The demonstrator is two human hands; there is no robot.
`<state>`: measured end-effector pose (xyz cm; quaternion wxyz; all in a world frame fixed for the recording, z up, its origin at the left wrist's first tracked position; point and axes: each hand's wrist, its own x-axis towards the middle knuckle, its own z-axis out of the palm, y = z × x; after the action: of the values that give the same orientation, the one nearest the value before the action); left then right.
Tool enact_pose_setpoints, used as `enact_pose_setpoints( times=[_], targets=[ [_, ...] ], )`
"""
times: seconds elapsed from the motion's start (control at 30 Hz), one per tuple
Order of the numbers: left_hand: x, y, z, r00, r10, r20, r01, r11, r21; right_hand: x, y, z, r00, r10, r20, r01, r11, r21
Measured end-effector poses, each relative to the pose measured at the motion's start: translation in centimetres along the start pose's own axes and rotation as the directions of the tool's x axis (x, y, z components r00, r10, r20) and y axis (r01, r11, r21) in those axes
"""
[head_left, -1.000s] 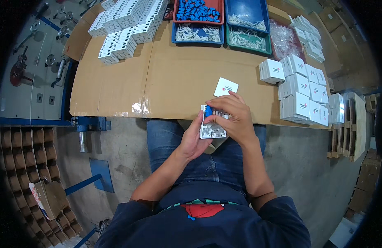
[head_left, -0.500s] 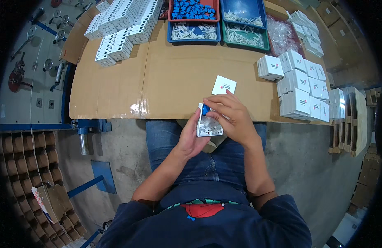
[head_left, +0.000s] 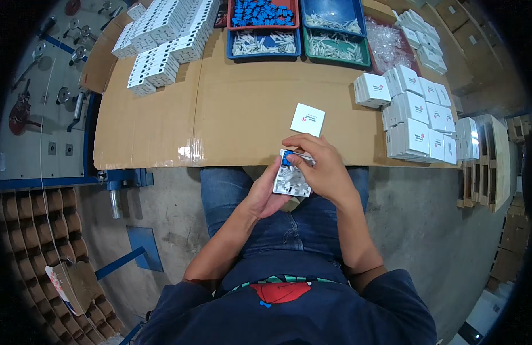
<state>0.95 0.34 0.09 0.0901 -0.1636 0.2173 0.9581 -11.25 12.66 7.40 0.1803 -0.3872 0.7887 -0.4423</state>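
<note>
over our lap [head_left: 295, 238], at the near edge of the worktop [head_left: 237, 115], our left hand [head_left: 265, 194] is partly curled, cradling a white casing [head_left: 292, 183] along its left side. our right hand [head_left: 325, 169] bends over the upper part of the casing, thumb and fingers drawn close beside a blue piece [head_left: 286, 158] at its corner; we cannot quite tell whether they pinch anything or only press. on the worktop, near the same edge, lies a white square plate [head_left: 307, 119]. at the worktop's far side sit a red tray [head_left: 263, 27] and a green tray [head_left: 341, 61]; white stacks [head_left: 177, 49] stand at its far left.
</note>
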Motion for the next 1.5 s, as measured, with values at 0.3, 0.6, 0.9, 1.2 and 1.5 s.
enact_pose_setpoints(
  times=[0.3,0.6,0.9,1.2,1.5],
  targets=[
    [1.2,1.6,-2.5,0.985,0.091,0.145,-0.053,0.968,-0.244,4.9,12.8,-0.3,0.977,-0.117,-0.178,0.060,0.953,-0.298],
    [1.0,1.9,-2.1,0.994,0.079,0.069,-0.058,0.964,-0.258,2.1,10.5,-1.2,0.992,0.127,-0.003,-0.061,0.493,0.868],
    [2.4,0.5,0.5,1.000,0.015,0.026,-0.011,0.992,-0.125,-0.3,6.3,-1.2,0.993,-0.112,-0.030,0.106,0.771,0.628],
    [1.4,1.2,1.2,0.993,0.064,-0.095,-0.066,0.998,-0.012,-0.6,3.7,-0.4,0.981,-0.175,0.086,0.161,0.976,0.146],
    [1.3,1.6,2.0,0.978,0.093,-0.186,-0.089,0.996,0.032,-0.7,3.3,-0.2,0.976,-0.185,0.116,0.171,0.978,0.122]
  ],
)
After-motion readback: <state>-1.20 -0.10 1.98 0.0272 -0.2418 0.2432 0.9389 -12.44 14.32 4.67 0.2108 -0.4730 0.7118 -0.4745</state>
